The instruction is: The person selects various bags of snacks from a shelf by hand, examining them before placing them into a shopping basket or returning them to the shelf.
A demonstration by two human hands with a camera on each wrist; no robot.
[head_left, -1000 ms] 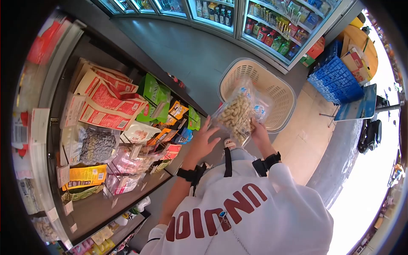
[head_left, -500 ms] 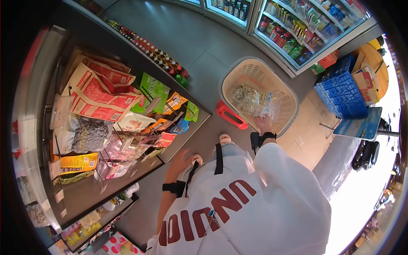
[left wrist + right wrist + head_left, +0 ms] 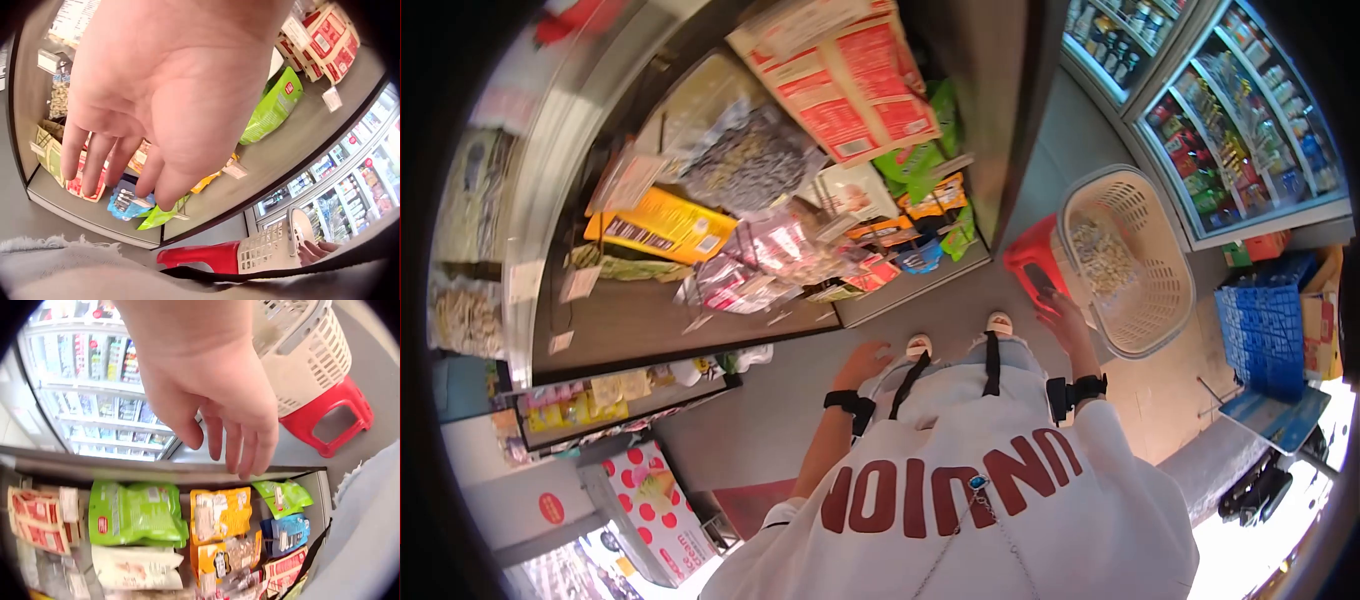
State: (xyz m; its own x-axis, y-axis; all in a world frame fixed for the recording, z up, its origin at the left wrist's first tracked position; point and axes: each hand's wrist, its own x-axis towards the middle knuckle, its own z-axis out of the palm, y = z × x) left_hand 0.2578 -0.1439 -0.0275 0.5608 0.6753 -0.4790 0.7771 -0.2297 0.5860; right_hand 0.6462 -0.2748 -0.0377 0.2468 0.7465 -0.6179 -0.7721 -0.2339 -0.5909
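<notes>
My left hand [image 3: 862, 366] hangs with loose fingers beside the front of the snack shelf [image 3: 785, 328], holding nothing. In the left wrist view its palm [image 3: 169, 100] overlaps the hanging bags behind it. The right hand [image 3: 1064, 318] is empty too, beside the beige slotted basket [image 3: 1148, 335]; in the right wrist view its relaxed fingers [image 3: 249, 447] point down. Inside the basket lies a clear bag of peanuts [image 3: 1105, 262]. A red stool [image 3: 1028, 262] stands under the basket.
Hanging snacks include red-and-cream bags [image 3: 870, 90], a dark dried-food bag [image 3: 755, 160], a yellow pack [image 3: 662, 225] and green bags [image 3: 137, 515]. Glass-door drink fridges [image 3: 1240, 130] stand beyond the basket. To the right are a blue crate [image 3: 1262, 335] and a small blue table [image 3: 1280, 418].
The peanut bag went from the right hand into the basket, and that hand has let go and drawn back. The head view has turned left, with more shelf front showing.
</notes>
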